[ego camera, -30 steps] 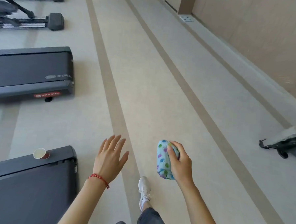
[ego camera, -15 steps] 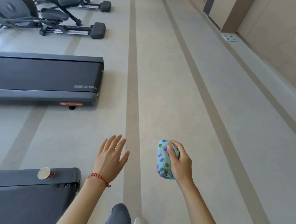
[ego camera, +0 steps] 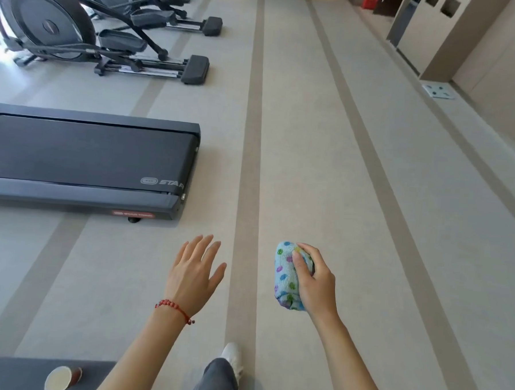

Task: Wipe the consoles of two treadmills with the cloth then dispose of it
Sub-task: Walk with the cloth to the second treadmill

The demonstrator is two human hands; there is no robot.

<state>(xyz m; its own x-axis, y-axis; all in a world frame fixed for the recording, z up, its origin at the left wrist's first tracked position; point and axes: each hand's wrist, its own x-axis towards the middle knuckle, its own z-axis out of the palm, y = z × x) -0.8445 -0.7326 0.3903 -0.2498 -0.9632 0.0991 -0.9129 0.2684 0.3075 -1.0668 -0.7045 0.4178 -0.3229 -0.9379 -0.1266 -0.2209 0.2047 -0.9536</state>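
Above floor — right hand (ego camera: 317,284) gripping cloth (ego camera: 284,276) (bunched) | left hand (ego camera: 191,276) splayed

Two treadmills show on the floor (ego camera: 369,200): one treadmill deck (ego camera: 85,159) at the left edge and the corner of a second treadmill (ego camera: 17,373) in the bottom left corner, which carries one paper cup (ego camera: 61,378) lying on its side. Two elliptical trainers (ego camera: 88,34) stand in the top left corner. There are two hands, one cloth (ego camera: 286,275), one red bracelet (ego camera: 174,308) and one white shoe (ego camera: 233,356).
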